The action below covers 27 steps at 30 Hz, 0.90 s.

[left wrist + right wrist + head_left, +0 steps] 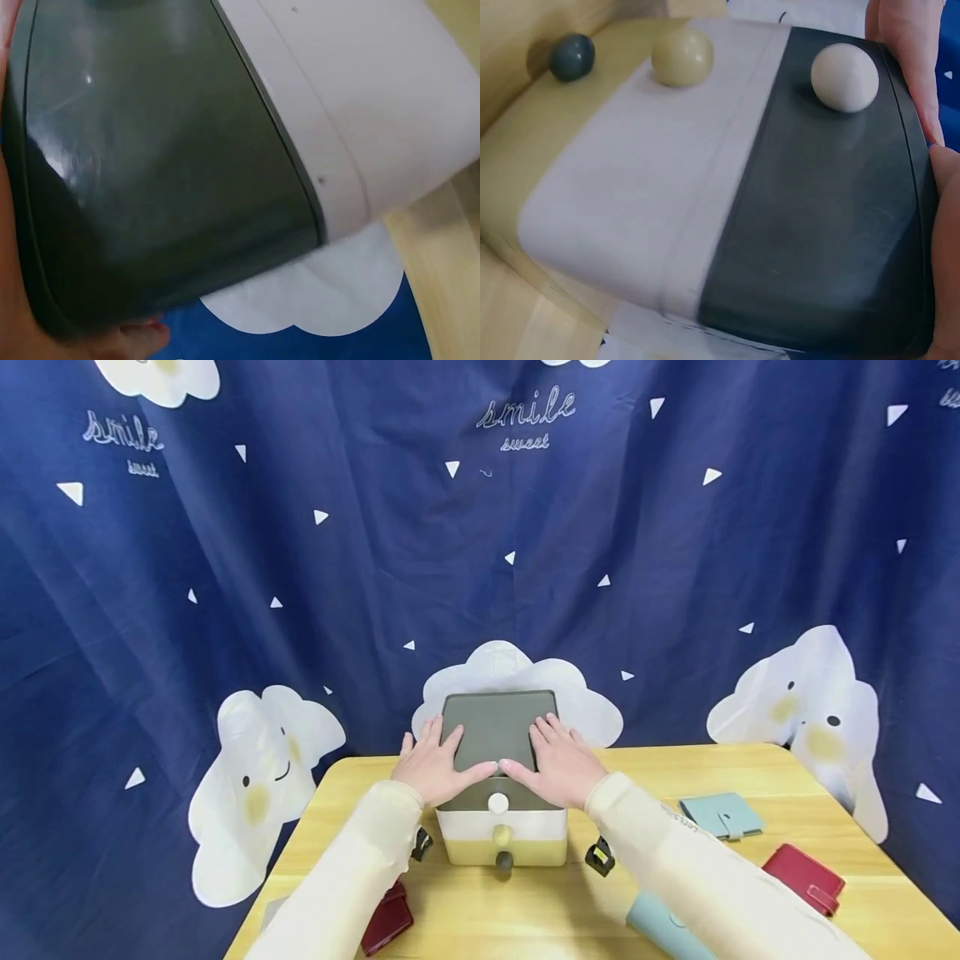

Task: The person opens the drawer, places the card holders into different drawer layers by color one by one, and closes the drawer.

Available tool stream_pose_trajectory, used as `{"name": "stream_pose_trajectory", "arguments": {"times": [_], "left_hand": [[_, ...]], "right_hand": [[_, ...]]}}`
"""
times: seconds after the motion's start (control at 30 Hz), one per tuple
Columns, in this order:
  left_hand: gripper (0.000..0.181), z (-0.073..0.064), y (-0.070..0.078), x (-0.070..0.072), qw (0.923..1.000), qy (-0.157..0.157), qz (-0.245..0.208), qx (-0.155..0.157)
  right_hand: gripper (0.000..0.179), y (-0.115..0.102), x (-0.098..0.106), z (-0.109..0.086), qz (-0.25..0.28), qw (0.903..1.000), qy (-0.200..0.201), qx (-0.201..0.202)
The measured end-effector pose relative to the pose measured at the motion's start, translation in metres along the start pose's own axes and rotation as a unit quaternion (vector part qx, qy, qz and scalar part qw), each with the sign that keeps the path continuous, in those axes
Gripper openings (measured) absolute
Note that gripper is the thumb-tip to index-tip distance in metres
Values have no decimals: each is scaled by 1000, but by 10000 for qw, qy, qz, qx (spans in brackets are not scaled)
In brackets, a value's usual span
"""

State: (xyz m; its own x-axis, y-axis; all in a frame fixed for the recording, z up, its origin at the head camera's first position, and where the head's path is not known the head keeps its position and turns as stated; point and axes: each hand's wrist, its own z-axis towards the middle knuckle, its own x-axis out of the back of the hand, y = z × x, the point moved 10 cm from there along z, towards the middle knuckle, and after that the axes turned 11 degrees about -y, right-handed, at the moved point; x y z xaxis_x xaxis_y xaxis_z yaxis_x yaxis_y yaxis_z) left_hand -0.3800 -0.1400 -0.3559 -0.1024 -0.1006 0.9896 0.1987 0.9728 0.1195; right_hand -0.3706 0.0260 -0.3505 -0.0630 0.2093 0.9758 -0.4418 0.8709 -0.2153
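Note:
A small box of stacked drawers [501, 718] stands at the middle back of the table, dark green on top, white in the middle, yellow at the bottom. Its front carries a white knob [498, 803], a yellow knob [502, 836] and a dark knob [504, 862]. My left hand [431, 768] rests on the left of its top, fingers spread. On the right side of the top lies my right hand [558, 766], its fingers straight too. The thumbs nearly meet at the front edge. In the right wrist view the dark green drawer [817, 195] looks closed.
On the right of the wooden table [540, 910] lie a light blue wallet [722, 815], a red wallet [804, 877] and another light blue one [663, 927], partly under my right sleeve. A dark red wallet [387, 922] is beside my left sleeve. A blue curtain [480, 568] hangs behind.

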Motion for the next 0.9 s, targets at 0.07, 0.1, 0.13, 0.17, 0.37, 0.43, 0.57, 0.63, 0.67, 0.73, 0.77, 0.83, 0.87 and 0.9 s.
{"name": "stream_pose_trajectory", "arguments": {"times": [0.07, 0.1, 0.13, 0.17, 0.37, 0.43, 0.57, 0.63, 0.67, 0.73, 0.77, 0.83, 0.87, 0.9], "left_hand": [[108, 5, 4, -1, 9999, -57, 69, 57], [108, 8, 6, -1, 9999, -65, 99, 69], [108, 10, 7, -2, 9999, -77, 119, 87], [108, 13, 7, -3, 9998, -93, 146, 112], [109, 30, 7, -5, 9997, -1, 134, 214], [109, 35, 9, -7, 9996, -12, 178, 234], [108, 44, 14, -7, 9992, -103, 256, 291], [107, 48, 17, -8, 9991, -149, 252, 313], [107, 49, 18, -8, 9990, -170, 227, 339], [107, 53, 18, -9, 9989, -197, 227, 370], [107, 55, 19, -9, 9989, -175, 239, 359], [107, 58, 19, -9, 9989, -139, 308, 309], [107, 60, 20, -9, 9989, -109, 364, 284], [107, 61, 21, -9, 9989, -85, 388, 256]], "right_hand": [[94, -1, 0, 4, -76, 9998, -165, 77], [93, -1, 0, 6, -94, 9996, -241, 111], [92, 0, 0, 9, -111, 9994, -300, 143], [91, 0, 0, 11, -133, 9992, -334, 190], [85, 9, 0, 23, -278, 9986, -311, 316], [85, 13, 0, 27, -415, 9982, -301, 300], [85, 22, 0, 32, -767, 9962, -320, 263], [86, 26, -1, 35, -894, 9951, -334, 272], [86, 27, -2, 37, -927, 9947, -334, 291], [86, 31, -2, 40, -925, 9946, -349, 313], [87, 32, -3, 42, -927, 9946, -356, 317], [87, 35, -3, 44, -894, 9949, -352, 320], [88, 36, -3, 45, -862, 9951, -353, 316], [88, 37, -4, 46, -849, 9953, -343, 314]]}}
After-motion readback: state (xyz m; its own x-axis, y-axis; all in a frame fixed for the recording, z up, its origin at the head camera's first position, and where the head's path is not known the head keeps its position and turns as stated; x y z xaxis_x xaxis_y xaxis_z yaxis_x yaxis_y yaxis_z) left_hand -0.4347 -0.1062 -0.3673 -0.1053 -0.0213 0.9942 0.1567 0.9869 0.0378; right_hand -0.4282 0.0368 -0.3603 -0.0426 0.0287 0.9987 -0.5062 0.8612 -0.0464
